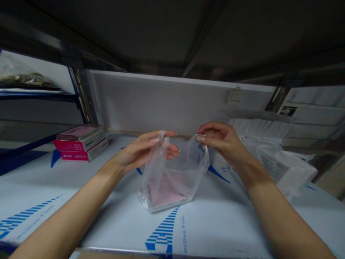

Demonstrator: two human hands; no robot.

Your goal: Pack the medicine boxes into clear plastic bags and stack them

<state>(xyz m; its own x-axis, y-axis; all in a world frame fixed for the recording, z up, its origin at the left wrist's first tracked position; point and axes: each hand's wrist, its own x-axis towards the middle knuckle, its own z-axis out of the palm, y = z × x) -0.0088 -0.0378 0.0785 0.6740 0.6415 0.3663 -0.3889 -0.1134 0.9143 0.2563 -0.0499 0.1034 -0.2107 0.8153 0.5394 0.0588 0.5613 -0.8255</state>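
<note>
A clear plastic carrier bag [175, 172] stands on the shelf surface, its two handles pulled up and apart. My left hand [142, 153] pinches the left handle between its fingers, and my right hand [221, 140] pinches the right one. Inside the bag lies a flat pink item [164, 190] with a pale edge, seen through the film. Its exact kind is hidden by the plastic.
The shelf top [54, 190] is covered in white film with blue print. A stack of 3 pink boxes [81, 143] lies at the left. White wrapped packages [280, 162] sit at the right, before a white back panel [161, 104] under a dark upper shelf.
</note>
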